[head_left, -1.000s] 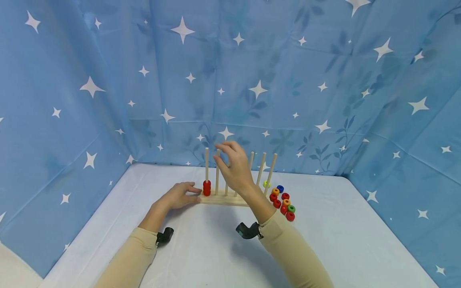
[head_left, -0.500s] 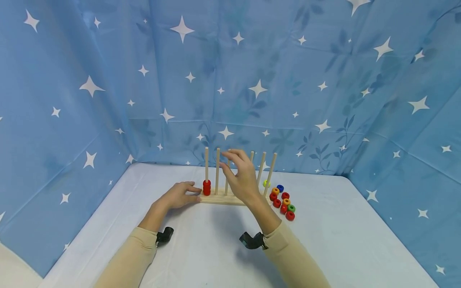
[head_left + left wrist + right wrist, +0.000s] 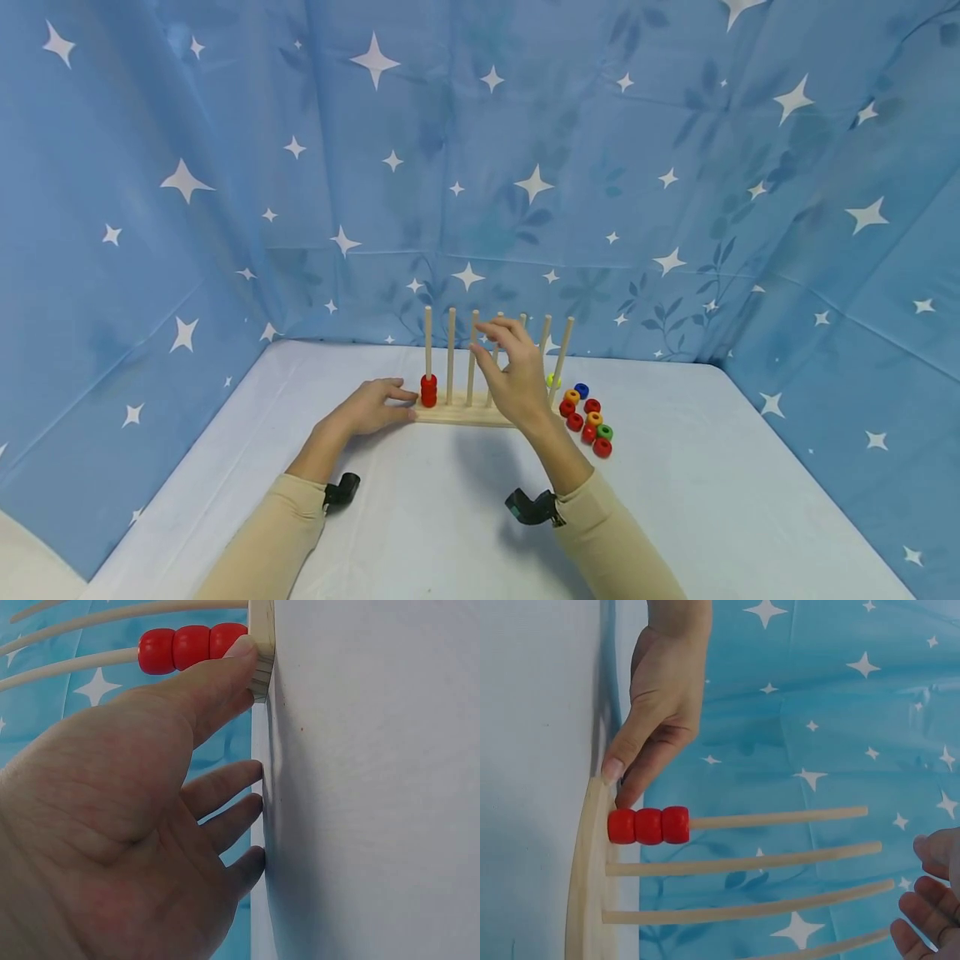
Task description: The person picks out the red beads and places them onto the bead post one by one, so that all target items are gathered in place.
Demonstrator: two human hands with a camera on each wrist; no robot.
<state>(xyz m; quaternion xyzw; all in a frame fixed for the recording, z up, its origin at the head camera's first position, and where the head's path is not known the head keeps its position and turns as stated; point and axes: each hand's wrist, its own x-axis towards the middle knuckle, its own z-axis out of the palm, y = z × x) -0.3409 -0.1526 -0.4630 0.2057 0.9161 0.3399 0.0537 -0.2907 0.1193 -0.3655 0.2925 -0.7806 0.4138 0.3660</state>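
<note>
A wooden bead stand point(image 3: 472, 416) with a row of upright pegs stands on the table. Three red beads point(image 3: 649, 826) are stacked at the foot of its leftmost peg point(image 3: 428, 342). My left hand point(image 3: 369, 408) holds the left end of the base between thumb and forefinger, the other fingertips lowered to the tablecloth. The thumb point(image 3: 238, 656) lies at the base's corner beside the red beads. My right hand point(image 3: 517, 377) is raised by the upper parts of the middle pegs, thumb and fingers curved apart, with nothing between them.
Loose beads lie in a cluster right of the stand: several red point(image 3: 602, 448), orange point(image 3: 595, 418), a green one point(image 3: 604, 432), a blue one point(image 3: 581, 390) and a yellow one point(image 3: 553, 381). A blue star-patterned curtain point(image 3: 480, 167) hangs behind the table and at its sides.
My right hand has moved right and down, from beside the second peg toward the middle pegs. My left hand stays at the base's end, and the beads have not moved.
</note>
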